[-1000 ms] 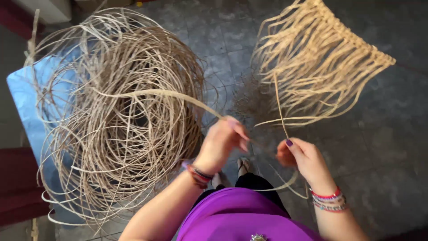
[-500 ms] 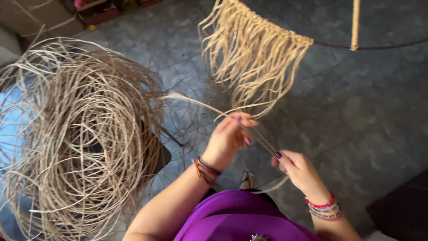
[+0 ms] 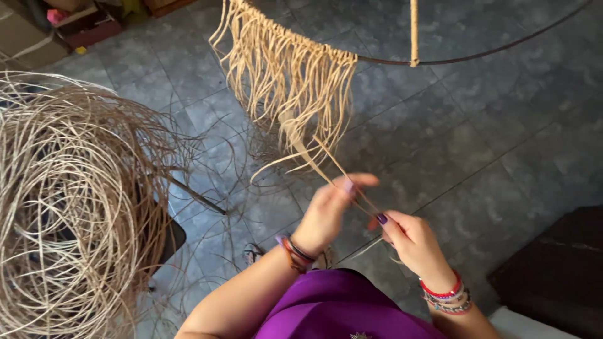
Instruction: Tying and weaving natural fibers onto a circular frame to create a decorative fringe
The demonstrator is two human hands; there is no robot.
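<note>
My left hand [image 3: 330, 210] and my right hand [image 3: 405, 238] are close together in front of me, both pinching one long pale straw strand [image 3: 314, 157] that runs up and left from my fingers. Above them a fringe of hanging straw strands [image 3: 286, 69] is knotted onto a thin dark metal hoop [image 3: 477, 53]. A straw-wrapped vertical bar [image 3: 414, 31] crosses the hoop at the top. A large loose coil of straw strands [image 3: 69, 201] lies at the left, apart from my hands.
Grey stone tiles [image 3: 477, 138] cover the floor. A dark box-like piece [image 3: 556, 276] stands at the lower right. Cardboard boxes and small coloured items [image 3: 69, 25] sit at the top left. My feet in sandals [image 3: 254, 254] show below my hands.
The view has swung right, so the coil slid left and the fringe moved toward the centre. My hands drew closer together, and the strand now rises toward the fringe instead of trailing to the coil.
</note>
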